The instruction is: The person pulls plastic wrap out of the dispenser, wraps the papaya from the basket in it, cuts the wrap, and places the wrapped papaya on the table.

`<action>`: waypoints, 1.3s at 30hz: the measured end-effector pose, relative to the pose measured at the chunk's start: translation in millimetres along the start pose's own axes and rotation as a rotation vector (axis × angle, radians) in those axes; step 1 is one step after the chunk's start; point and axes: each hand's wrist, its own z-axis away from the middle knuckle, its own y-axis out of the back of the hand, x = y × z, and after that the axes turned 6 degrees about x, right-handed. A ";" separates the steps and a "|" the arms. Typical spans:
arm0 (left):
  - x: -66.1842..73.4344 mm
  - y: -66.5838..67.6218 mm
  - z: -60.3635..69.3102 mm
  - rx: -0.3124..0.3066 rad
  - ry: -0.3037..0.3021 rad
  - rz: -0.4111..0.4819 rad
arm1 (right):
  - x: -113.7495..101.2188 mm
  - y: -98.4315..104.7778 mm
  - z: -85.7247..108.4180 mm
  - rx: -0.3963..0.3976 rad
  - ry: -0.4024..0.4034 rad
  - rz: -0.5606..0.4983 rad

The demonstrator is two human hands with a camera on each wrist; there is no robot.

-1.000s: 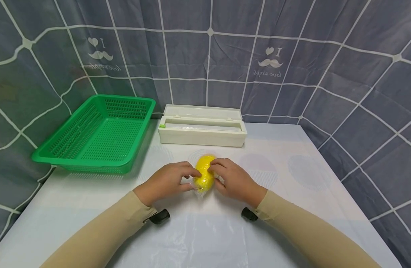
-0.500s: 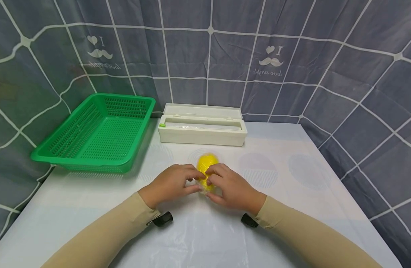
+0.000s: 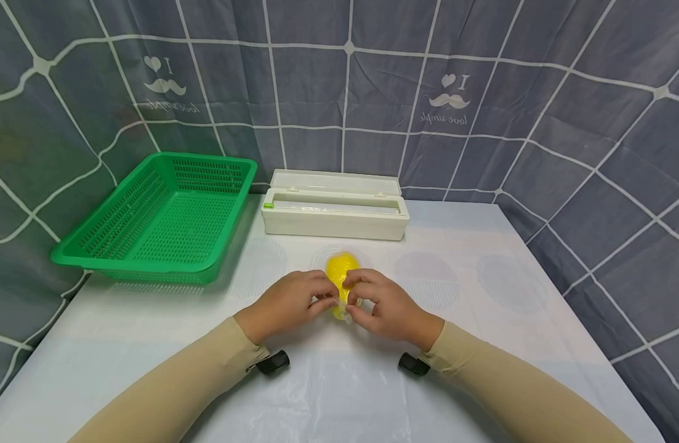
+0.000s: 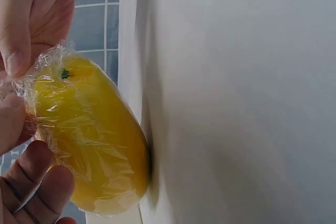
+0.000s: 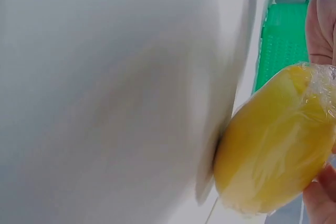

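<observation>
A yellow oval fruit (image 3: 340, 264) wrapped in clear cling film (image 4: 52, 64) stands on the table between my two hands. A small green stem spot shows through the film in the left wrist view. My left hand (image 3: 292, 299) is at its left side and pinches the gathered film at the near end. From the right, my right hand (image 3: 393, 307) has curled fingers over the fruit and pinches the film there too. In the right wrist view the fruit (image 5: 268, 150) partly hides the fingers behind it.
Behind the fruit is a white cling film dispenser (image 3: 335, 227) with its lid raised and a roll inside. A green plastic basket (image 3: 134, 268) stands at the back left. A grey checked curtain (image 3: 311, 80) borders the white table (image 3: 339, 387).
My hands have drawn closer together at the fruit's near end. The left thumb has come up to the fingertips, and the loose film tail is now gathered between the hands.
</observation>
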 end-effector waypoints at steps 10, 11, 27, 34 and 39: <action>2.8 -1.1 -5.8 -0.009 0.092 0.057 | -0.7 -3.3 -4.6 0.054 -0.047 0.011; 2.8 -1.3 -6.1 -0.012 0.101 0.067 | -1.0 -3.8 -5.0 0.070 -0.047 0.014; -1.8 -8.0 -13.3 -0.023 0.237 0.249 | -1.5 -3.6 -8.0 0.160 -0.206 -0.185; -1.0 -5.6 -14.5 -0.040 0.305 0.310 | -0.3 -1.0 -7.8 0.116 -0.171 -0.084; -2.6 -6.2 -14.1 -0.025 0.330 0.328 | 0.3 -3.5 -4.8 0.040 -0.145 0.023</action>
